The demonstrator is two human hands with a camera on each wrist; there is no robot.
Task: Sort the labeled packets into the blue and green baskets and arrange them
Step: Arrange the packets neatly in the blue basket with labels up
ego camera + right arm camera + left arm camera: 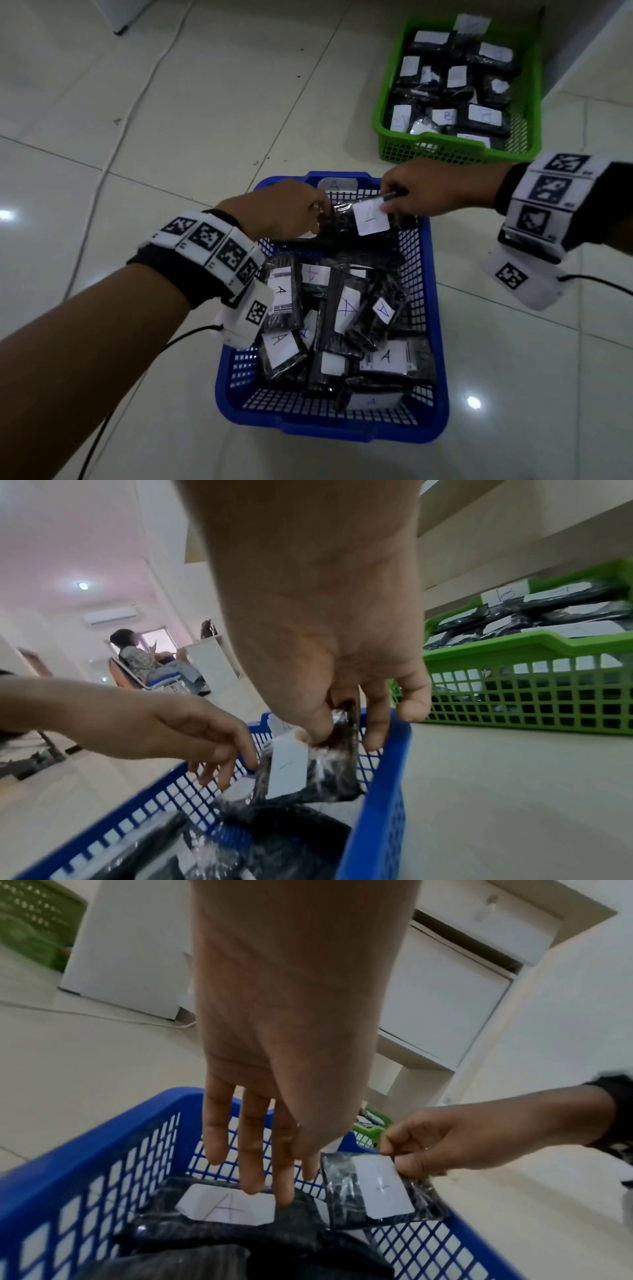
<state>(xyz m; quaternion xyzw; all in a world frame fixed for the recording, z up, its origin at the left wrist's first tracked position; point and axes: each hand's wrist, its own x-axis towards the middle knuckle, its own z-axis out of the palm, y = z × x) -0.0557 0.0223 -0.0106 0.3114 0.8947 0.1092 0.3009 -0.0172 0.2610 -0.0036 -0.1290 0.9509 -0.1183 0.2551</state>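
The blue basket [440, 359] stands on the floor in front of me, holding several black packets [346, 308] with white labels marked A. At its far end my right hand [397, 202] pinches the top edge of one black labelled packet [371, 217], which hangs tilted above the others. My left hand [308, 212] reaches in beside that packet's left edge. Its fingers [260, 1164] are straight, and the tips touch a packet marked A [226, 1207] lying below. The green basket [445, 156] sits farther back on the right, filled with several black packets [455, 96], some marked B.
Both baskets rest on pale glossy floor tiles. A white cable [137, 102] runs across the floor at the left. White furniture [445, 1001] stands behind the baskets. In the right wrist view, a person [143, 661] sits on a chair far off.
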